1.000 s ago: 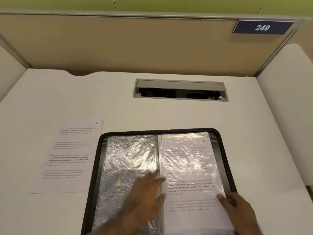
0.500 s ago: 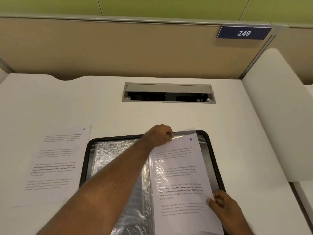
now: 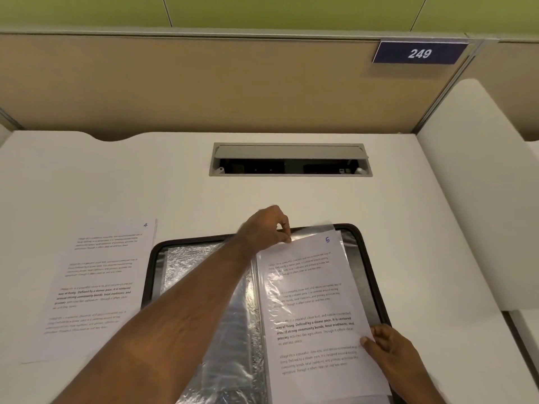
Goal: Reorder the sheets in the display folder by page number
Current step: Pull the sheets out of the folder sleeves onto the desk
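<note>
Pinching sheet 5 (image 3: 313, 301) top edge, L hand (image 3: 267, 228), R hand (image 3: 390, 349) at side.

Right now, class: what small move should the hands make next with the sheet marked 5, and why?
Probably draw the sheet marked 5 up out of its sleeve: the left hand pinches its top edge, the right hand grips its lower right edge, and sheet 4 already lies on the desk.

- The display folder (image 3: 376, 275) lies open on the desk (image 3: 87, 182), near its front edge.
- A loose sheet marked 4 (image 3: 96, 287) lies on the desk just left of the folder.
- A sheet marked 5 (image 3: 315, 310) sits on the folder's right half.
- Empty sleeves (image 3: 186, 266) cover the left half.
- A cable hatch (image 3: 290, 160) is set in the desk behind the folder.
- A partition (image 3: 204, 83) stands behind the desk, with a number plate (image 3: 419, 53) at its upper right.
</note>
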